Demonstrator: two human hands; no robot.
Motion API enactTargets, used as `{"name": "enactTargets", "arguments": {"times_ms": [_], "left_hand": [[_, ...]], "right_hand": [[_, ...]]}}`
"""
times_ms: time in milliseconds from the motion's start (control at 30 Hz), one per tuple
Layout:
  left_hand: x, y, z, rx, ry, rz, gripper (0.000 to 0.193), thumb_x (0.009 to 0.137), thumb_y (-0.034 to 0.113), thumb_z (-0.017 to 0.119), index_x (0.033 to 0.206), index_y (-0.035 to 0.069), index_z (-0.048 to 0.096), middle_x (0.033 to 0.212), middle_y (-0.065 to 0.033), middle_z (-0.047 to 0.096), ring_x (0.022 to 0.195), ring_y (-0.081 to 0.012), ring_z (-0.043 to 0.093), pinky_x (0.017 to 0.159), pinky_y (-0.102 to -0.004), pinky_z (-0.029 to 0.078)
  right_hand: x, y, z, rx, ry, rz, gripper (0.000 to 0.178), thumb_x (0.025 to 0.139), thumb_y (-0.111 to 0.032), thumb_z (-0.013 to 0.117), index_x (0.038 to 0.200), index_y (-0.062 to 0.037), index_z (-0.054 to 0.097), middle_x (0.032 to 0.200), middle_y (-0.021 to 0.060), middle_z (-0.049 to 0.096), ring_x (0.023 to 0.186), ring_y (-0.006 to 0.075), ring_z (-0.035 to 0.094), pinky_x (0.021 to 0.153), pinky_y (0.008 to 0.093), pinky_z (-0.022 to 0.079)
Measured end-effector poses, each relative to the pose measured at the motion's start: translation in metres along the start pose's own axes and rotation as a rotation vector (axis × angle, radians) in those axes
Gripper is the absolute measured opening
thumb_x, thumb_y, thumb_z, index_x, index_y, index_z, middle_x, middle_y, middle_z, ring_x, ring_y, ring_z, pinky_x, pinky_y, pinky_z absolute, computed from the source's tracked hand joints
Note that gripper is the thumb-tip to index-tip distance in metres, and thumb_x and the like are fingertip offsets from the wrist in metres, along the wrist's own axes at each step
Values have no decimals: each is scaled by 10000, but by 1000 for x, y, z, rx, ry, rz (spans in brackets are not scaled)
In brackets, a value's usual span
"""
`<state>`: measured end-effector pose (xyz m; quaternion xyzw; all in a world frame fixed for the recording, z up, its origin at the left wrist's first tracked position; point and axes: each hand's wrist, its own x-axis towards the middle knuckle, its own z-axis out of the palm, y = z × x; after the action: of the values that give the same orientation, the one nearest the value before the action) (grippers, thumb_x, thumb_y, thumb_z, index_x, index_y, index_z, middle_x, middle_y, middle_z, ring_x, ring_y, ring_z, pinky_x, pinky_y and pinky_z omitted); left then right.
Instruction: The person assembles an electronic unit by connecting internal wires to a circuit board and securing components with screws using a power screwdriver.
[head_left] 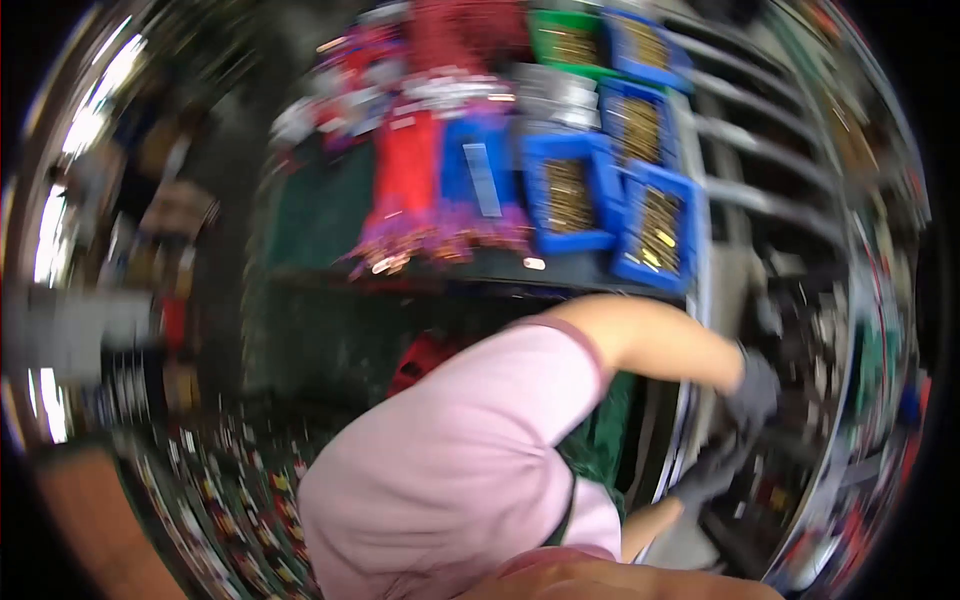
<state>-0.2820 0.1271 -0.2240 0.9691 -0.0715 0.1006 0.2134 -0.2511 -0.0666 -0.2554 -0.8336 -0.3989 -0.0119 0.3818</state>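
My left arm reaches across to the right, past the table's side edge. In its dark grey glove, my left hand (755, 388) is over a dark, cluttered area beside the table. My right hand (712, 474), in a glove of the same grey, is just below it, close to the left one. Motion smears the fingers of both, and whether anything is between them cannot be made out. The nearest things to them are blurred dark shapes (790, 480) on the right.
On the table lie a red wire bundle (405, 165) and a blue one (482, 180). Blue bins (548, 240) of brass-coloured pieces and a green bin (545, 45) stand to their right. Pale metal bars (765, 200) run beyond the table edge. A red stool top (412, 362) shows behind my sleeve.
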Motion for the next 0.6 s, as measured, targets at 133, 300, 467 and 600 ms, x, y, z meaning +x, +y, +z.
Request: {"name": "enactTargets", "arguments": {"times_ms": [133, 300, 467, 600], "left_hand": [[-33, -14, 3, -263, 72, 300, 246, 823, 315, 583, 977, 162, 699, 953, -95, 625, 954, -301, 587, 805, -413, 469], [-45, -29, -4, -324, 148, 71, 131, 832, 229, 631, 901, 136, 693, 857, -102, 599, 867, -304, 577, 768, -395, 465], [-26, -33, 11, -196, 333, -127, 138, 840, 208, 631, 908, 99, 682, 801, -143, 619, 793, -344, 580, 716, -410, 472], [-12, -33, 18, -359, 378, -283, 211, 865, 186, 609, 1025, 64, 673, 913, -188, 657, 839, -347, 625, 771, -372, 481]], "right_hand": [[-7, 40, 41, 374, -8, 190, 292, 912, -279, 603, 1082, -48, 655, 757, -1, 597, 634, 76, 507, 558, 241, 415], [-7, 0, 7, 704, -212, 580, 286, 909, -287, 601, 1052, -42, 641, 807, 49, 643, 650, 89, 545, 588, 242, 435], [-5, 32, 18, -458, 143, -39, 169, 858, -197, 561, 896, -36, 594, 709, 166, 617, 637, 344, 594, 596, 440, 469], [11, 28, 41, -351, 330, 19, 143, 841, -191, 543, 808, -63, 594, 679, 181, 592, 654, 389, 586, 618, 514, 448]]}}
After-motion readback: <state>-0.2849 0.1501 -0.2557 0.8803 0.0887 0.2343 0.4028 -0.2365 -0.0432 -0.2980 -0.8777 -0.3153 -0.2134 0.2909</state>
